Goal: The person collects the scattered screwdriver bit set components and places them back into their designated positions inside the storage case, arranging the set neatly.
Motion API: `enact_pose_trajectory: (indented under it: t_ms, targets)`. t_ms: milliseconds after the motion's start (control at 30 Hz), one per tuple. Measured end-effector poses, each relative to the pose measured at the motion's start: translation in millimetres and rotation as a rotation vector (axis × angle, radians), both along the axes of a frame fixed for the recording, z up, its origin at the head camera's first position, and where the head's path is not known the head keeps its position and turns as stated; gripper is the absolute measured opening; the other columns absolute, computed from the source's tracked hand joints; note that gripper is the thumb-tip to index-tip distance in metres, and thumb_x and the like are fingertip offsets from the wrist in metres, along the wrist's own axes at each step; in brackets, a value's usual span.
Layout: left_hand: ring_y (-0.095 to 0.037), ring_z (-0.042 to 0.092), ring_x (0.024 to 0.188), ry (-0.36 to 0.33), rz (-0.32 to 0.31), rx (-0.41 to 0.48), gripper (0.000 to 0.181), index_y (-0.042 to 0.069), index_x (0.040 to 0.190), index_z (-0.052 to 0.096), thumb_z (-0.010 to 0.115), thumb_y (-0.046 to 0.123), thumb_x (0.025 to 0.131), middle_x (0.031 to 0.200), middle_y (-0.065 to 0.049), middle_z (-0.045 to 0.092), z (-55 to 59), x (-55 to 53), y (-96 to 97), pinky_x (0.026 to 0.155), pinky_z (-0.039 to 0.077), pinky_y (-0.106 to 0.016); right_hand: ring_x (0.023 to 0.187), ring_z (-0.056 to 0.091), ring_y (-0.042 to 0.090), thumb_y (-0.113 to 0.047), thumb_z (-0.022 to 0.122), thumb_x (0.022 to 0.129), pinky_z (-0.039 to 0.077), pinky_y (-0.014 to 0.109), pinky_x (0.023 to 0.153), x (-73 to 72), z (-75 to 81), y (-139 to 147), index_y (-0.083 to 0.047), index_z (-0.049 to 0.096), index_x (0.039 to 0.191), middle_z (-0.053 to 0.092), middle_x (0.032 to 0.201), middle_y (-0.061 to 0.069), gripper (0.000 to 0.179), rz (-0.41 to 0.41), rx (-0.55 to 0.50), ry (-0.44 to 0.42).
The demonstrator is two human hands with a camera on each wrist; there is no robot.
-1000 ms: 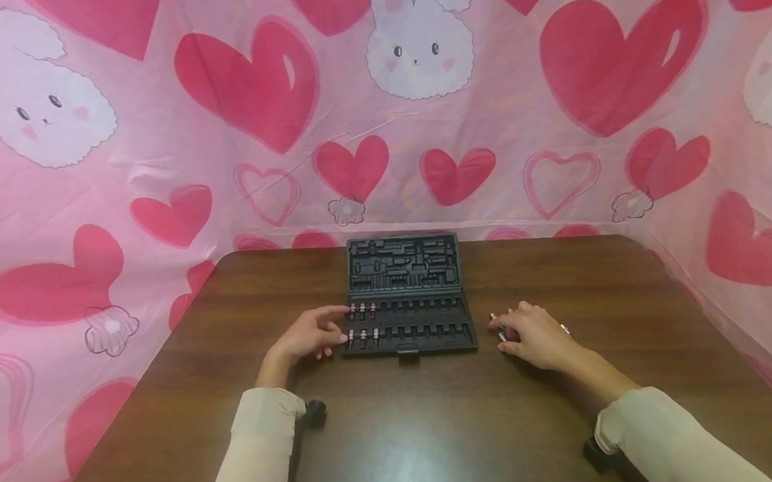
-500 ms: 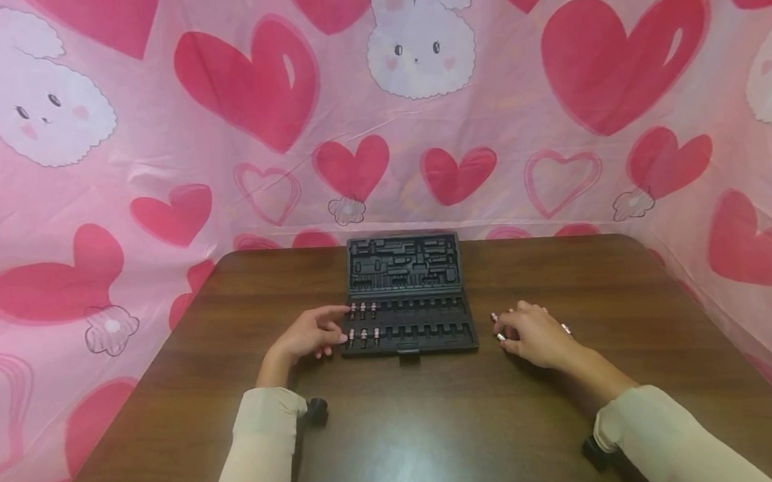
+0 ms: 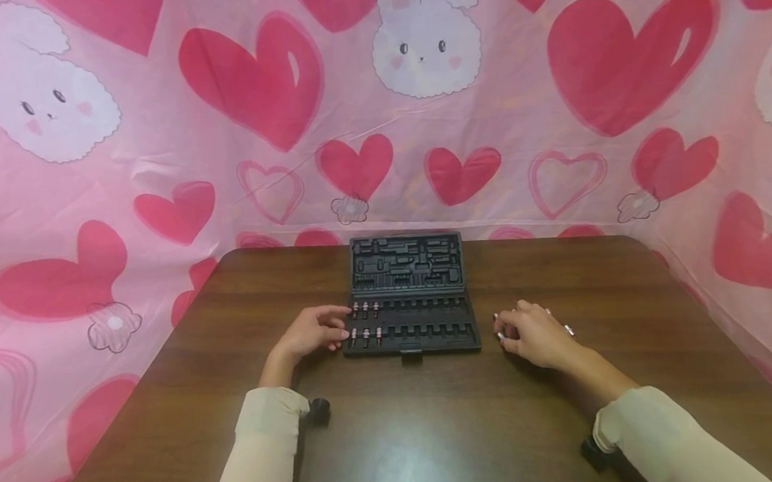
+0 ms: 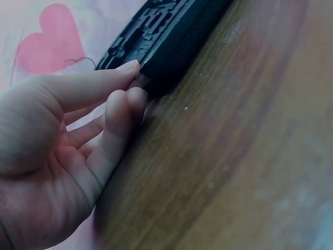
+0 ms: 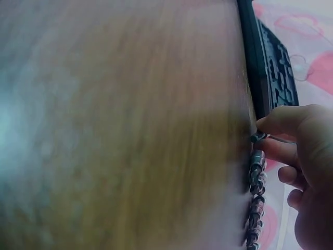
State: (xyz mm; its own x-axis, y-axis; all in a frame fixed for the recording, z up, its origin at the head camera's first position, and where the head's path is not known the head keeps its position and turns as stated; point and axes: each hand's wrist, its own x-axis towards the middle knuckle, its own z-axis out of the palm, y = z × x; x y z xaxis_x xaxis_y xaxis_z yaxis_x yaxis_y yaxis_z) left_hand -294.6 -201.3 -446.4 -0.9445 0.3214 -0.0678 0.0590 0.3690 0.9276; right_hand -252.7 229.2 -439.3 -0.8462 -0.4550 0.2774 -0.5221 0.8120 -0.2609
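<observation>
An open black socket case [image 3: 431,316] lies on the table, its lid raised at the back. Short bit sockets [image 3: 366,337] fill the left slots of both rows in its base. My left hand [image 3: 311,330] is at the case's left side, index finger reaching toward the back row. In the left wrist view, the thumb lies on the case's edge with curled fingers beside its wall. Right of the case, my right hand [image 3: 532,333] pinches a small dark-tipped bit socket [image 5: 258,137] between thumb and index finger. More bit sockets [image 5: 256,213] lie under and beside that hand, partly hidden.
The brown wooden table [image 3: 399,427] extends around the case toward the front. A pink cloth with hearts and rabbits [image 3: 422,179] hangs behind and along both sides. Each sleeve cuff carries a dark wrist camera [image 3: 319,411].
My right index finger has drawn in toward the thumb around the bit socket. The left hand keeps its place at the case. The head view has shifted slightly.
</observation>
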Motion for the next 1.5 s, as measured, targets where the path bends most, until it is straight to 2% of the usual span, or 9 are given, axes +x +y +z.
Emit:
enact_pose_trajectory:
  t_ms: [233, 433, 600, 733, 867, 1267, 1500]
  targets:
    - [-0.022, 0.063, 0.076, 0.025, 0.018, 0.002, 0.042, -0.003, 0.125, 0.062, 0.072, 0.001, 0.084, 0.099, -0.018, 0.065, -1.9, -1.4, 0.3, 0.066, 0.057, -0.035, 0.07, 0.048, 0.012, -0.014, 0.08, 0.074, 0.037, 0.035, 0.057, -1.1, 1.9, -3, -0.019, 0.068, 0.087, 0.051, 0.073, -0.012, 0.018, -0.019, -0.015, -0.002]
    - [-0.023, 0.064, 0.078, 0.017, 0.025, -0.002, 0.041, -0.001, 0.125, 0.063, 0.072, 0.001, 0.085, 0.101, -0.018, 0.066, -3.2, -1.3, 0.2, 0.068, 0.057, -0.035, 0.07, 0.049, 0.011, -0.016, 0.079, 0.075, 0.038, 0.033, 0.057, -5.2, 2.3, -10, -0.02, 0.067, 0.085, 0.054, 0.074, -0.012, 0.016, -0.027, -0.087, -0.011]
    - [-0.023, 0.064, 0.078, 0.023, 0.025, 0.002, 0.041, -0.001, 0.125, 0.063, 0.072, 0.001, 0.084, 0.1, -0.017, 0.066, -3.7, -0.8, -0.3, 0.068, 0.057, -0.035, 0.07, 0.05, 0.012, -0.012, 0.077, 0.076, 0.041, 0.032, 0.061, -7.4, 4.3, -18, -0.015, 0.067, 0.084, 0.056, 0.072, -0.01, 0.013, -0.042, -0.187, -0.076]
    - [-0.024, 0.064, 0.079, 0.013, 0.034, 0.003, 0.04, 0.001, 0.124, 0.064, 0.071, 0.0, 0.085, 0.1, -0.016, 0.066, -3.7, 0.0, 0.5, 0.069, 0.057, -0.036, 0.071, 0.054, 0.013, -0.014, 0.076, 0.078, 0.042, 0.035, 0.064, -8.0, 5.4, -26, -0.014, 0.069, 0.085, 0.06, 0.071, -0.01, 0.011, -0.097, -0.223, -0.135]
    - [-0.024, 0.064, 0.08, 0.006, 0.043, -0.003, 0.04, 0.003, 0.125, 0.064, 0.07, 0.0, 0.085, 0.1, -0.015, 0.065, -3.3, 0.8, 1.1, 0.07, 0.057, -0.036, 0.069, 0.058, 0.012, -0.015, 0.076, 0.079, 0.043, 0.036, 0.064, -9.6, 4.8, -33, -0.013, 0.069, 0.086, 0.063, 0.071, -0.009, 0.01, -0.136, -0.256, -0.159]
    - [-0.021, 0.063, 0.077, 0.018, 0.016, 0.018, 0.043, -0.004, 0.128, 0.059, 0.069, -0.001, 0.086, 0.102, -0.02, 0.064, -0.8, 0.2, 0.4, 0.068, 0.057, -0.035, 0.072, 0.056, 0.018, -0.012, 0.076, 0.079, 0.043, 0.037, 0.066, -10.5, 8.5, -49, -0.009, 0.069, 0.086, 0.064, 0.071, -0.005, 0.01, -0.189, -0.296, -0.159]
    - [-0.021, 0.063, 0.077, 0.007, 0.019, 0.021, 0.043, -0.004, 0.128, 0.059, 0.069, -0.001, 0.086, 0.103, -0.02, 0.064, -1.7, 1.0, 0.0, 0.068, 0.057, -0.035, 0.072, 0.055, 0.019, -0.014, 0.076, 0.076, 0.041, 0.038, 0.064, -7.0, 8.4, -58, -0.011, 0.069, 0.084, 0.062, 0.068, -0.007, 0.012, -0.228, -0.238, -0.08]
